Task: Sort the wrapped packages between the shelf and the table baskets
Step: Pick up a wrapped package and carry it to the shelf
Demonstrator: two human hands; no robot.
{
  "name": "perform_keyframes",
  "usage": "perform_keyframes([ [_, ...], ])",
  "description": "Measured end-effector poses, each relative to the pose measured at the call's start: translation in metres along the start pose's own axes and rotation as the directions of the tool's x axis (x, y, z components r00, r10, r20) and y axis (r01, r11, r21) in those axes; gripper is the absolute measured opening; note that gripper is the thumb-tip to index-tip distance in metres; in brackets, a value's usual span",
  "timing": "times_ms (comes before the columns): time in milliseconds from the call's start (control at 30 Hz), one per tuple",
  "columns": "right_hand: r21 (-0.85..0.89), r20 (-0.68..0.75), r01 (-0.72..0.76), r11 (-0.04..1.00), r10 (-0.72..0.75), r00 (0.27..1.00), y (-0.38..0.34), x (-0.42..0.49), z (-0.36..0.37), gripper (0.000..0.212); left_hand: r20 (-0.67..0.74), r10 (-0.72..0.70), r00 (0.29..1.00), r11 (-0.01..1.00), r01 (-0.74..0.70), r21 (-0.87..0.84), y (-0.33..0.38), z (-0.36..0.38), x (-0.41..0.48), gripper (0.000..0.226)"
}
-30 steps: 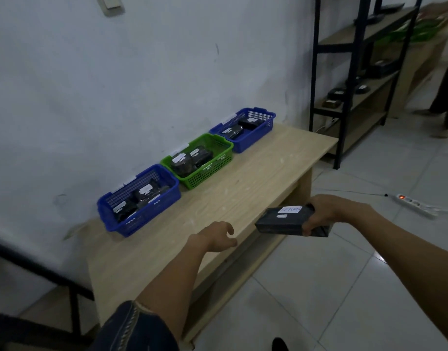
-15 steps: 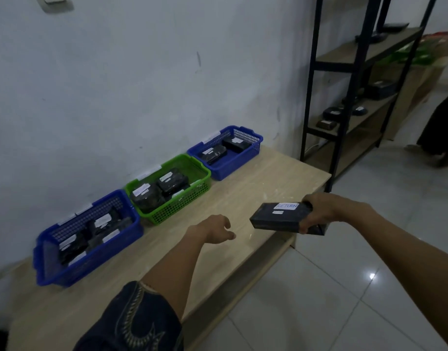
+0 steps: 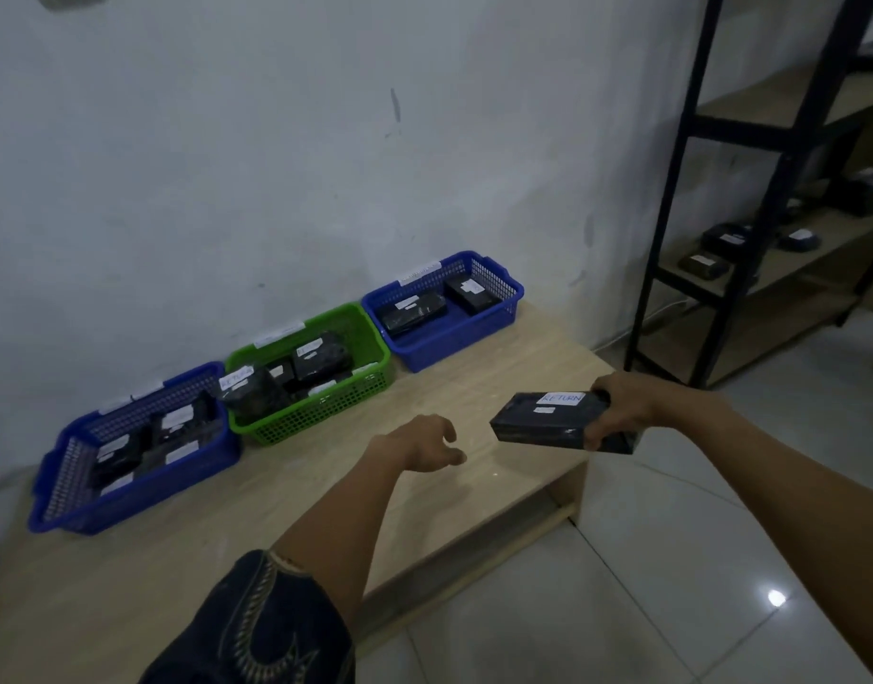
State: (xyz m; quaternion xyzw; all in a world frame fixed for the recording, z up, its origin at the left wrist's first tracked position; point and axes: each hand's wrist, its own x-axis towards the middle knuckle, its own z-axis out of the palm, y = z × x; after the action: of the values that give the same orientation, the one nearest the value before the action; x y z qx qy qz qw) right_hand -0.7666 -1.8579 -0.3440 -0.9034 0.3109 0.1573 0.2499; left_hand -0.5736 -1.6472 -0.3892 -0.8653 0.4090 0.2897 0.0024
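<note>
Head view: right hand (image 3: 627, 412) grips black wrapped package (image 3: 543, 419) labelled "RETURN".

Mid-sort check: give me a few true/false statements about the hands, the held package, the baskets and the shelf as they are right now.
1. The right hand grips a black package labelled RETURN. True.
2. The left hand holds a package. False: it holds nothing, with its fingers loose above the table.
3. The green basket stands between the near blue basket and the far blue basket. True.
4. The far blue basket is empty. False: two black packages lie in it.
5. Dark packages lie on the shelf. True.
</note>
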Motion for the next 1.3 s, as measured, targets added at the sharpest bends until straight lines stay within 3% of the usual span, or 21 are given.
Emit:
perform_keyframes([
  [467,-0.119,0.063,0.094,0.988,-0.087,0.994,-0.029,0.129,-0.072,0.069,-0.083,-0.079,0.993,0.987,0.066,-0.144,-0.031,-0.066,0.088,0.055],
  [667,-0.112,0.111,0.172,0.979,-0.16,0.981,-0.054,0.181,-0.077,0.059,-0.049,-0.132,0.99,0.98,0.123,-0.158,-0.054,-0.073,0.116,0.053],
  [1033,-0.162,0.215,0.31,0.937,-0.273,0.938,-0.058,0.26,-0.109,0.075,-0.066,-0.297,0.953,0.937,0.277,-0.214,-0.061,-0.093,0.153,0.052],
  [1300,-0.156,0.264,0.416,0.896,-0.368,0.892,-0.067,0.305,-0.137,0.075,-0.177,-0.387,0.905,0.884,0.309,-0.351,-0.052,-0.099,0.168,0.042],
])
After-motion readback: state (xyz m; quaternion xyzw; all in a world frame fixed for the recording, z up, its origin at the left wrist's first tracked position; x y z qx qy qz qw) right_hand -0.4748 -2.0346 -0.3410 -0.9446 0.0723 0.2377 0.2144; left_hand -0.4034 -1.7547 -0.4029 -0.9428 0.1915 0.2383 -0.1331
